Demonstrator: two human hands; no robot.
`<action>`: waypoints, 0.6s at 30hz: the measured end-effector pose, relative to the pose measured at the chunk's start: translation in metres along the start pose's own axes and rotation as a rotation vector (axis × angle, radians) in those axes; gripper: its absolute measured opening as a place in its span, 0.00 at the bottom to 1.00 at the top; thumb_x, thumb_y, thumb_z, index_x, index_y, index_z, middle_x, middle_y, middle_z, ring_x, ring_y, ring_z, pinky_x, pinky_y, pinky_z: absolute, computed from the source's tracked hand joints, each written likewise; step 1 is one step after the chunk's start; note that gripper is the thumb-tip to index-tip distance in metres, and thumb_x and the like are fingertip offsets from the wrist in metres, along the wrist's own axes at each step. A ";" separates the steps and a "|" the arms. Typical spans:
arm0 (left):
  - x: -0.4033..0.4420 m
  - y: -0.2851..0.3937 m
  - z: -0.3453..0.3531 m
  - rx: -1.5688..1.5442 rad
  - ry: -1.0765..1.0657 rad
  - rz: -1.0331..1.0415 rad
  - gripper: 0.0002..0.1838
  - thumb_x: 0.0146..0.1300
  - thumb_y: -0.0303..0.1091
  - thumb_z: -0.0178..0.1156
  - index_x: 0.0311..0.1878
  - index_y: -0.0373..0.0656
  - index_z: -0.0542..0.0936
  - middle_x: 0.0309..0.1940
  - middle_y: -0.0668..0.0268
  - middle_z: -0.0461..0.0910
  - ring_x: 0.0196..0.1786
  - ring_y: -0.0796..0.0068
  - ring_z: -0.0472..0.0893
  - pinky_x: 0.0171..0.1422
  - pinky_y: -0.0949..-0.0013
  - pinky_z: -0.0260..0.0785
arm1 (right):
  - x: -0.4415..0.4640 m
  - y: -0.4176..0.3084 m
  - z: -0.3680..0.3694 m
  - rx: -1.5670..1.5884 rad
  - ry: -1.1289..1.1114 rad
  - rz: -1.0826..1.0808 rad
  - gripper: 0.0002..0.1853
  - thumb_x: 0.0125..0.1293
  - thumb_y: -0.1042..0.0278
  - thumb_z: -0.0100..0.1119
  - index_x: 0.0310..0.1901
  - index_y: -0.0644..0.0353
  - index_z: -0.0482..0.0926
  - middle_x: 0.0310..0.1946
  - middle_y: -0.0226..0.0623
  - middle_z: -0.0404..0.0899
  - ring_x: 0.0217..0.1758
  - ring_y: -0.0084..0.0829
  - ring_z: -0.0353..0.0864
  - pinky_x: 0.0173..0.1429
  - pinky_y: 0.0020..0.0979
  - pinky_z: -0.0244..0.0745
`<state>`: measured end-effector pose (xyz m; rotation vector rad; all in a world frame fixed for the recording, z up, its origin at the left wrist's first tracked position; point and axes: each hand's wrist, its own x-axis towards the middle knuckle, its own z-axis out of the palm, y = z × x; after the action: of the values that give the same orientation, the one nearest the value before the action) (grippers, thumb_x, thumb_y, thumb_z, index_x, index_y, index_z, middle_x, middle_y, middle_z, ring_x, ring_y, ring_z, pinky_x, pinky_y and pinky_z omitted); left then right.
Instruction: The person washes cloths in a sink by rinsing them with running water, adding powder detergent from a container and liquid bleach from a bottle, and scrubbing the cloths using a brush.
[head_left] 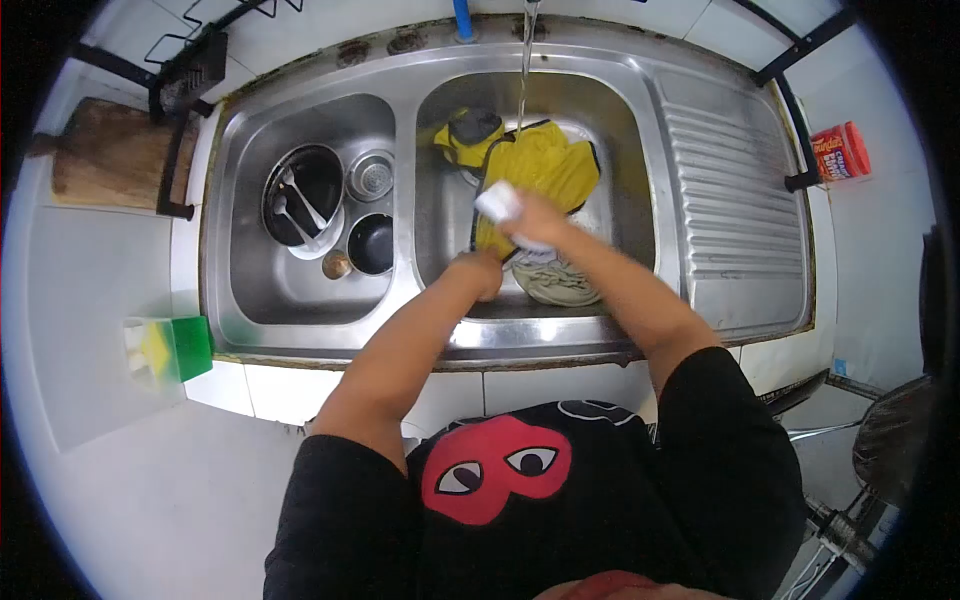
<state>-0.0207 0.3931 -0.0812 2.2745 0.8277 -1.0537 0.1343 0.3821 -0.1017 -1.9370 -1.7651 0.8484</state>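
Observation:
In the right basin, a wet yellow cloth item with dark edging (545,165) lies spread under a running stream of water (525,75). My left hand (480,275) is closed on its near end. Over the cloth, my right hand (542,222) grips a white block-shaped object (497,203); motion blur hides its exact kind. A pale green cloth (555,284) is bunched near the basin's front, below my right hand. Behind the spread item sits a yellow and grey cloth bundle (470,132).
The left basin holds a black pan (300,180) with spoons, a small dark pot (371,244) and a drain strainer (371,176). A ribbed drainboard (740,200) extends right. A cutting board (120,155), green box (190,348) and red packet (840,152) flank the sink.

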 end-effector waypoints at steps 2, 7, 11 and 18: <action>-0.014 -0.005 0.003 0.017 -0.022 -0.027 0.35 0.48 0.25 0.56 0.63 0.33 0.59 0.56 0.54 0.71 0.56 0.59 0.74 0.59 0.61 0.64 | -0.006 -0.012 0.012 -0.093 -0.047 -0.066 0.31 0.45 0.51 0.66 0.48 0.64 0.72 0.40 0.51 0.77 0.45 0.47 0.77 0.49 0.40 0.71; 0.000 -0.019 0.031 0.018 0.058 0.022 0.38 0.49 0.25 0.56 0.66 0.33 0.55 0.56 0.53 0.71 0.56 0.58 0.74 0.55 0.63 0.68 | 0.038 0.044 -0.064 -0.186 0.133 0.306 0.34 0.48 0.53 0.65 0.54 0.63 0.67 0.41 0.53 0.77 0.46 0.46 0.77 0.51 0.41 0.71; -0.007 -0.015 0.019 -0.025 -0.002 -0.040 0.38 0.50 0.26 0.58 0.66 0.34 0.56 0.55 0.54 0.71 0.55 0.58 0.74 0.54 0.63 0.69 | 0.026 0.002 -0.052 -0.155 -0.004 0.253 0.34 0.48 0.54 0.64 0.55 0.63 0.66 0.43 0.53 0.76 0.47 0.46 0.77 0.51 0.41 0.70; -0.015 -0.013 0.011 -0.162 0.007 -0.060 0.36 0.48 0.30 0.63 0.62 0.37 0.62 0.52 0.54 0.75 0.54 0.59 0.75 0.53 0.63 0.70 | 0.042 0.000 -0.030 -0.113 -0.090 0.186 0.29 0.50 0.55 0.62 0.52 0.62 0.69 0.43 0.53 0.76 0.47 0.46 0.76 0.50 0.42 0.70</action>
<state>-0.0434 0.3905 -0.0778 2.1316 0.9542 -0.9682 0.1550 0.4267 -0.0870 -2.1956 -1.7372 0.9282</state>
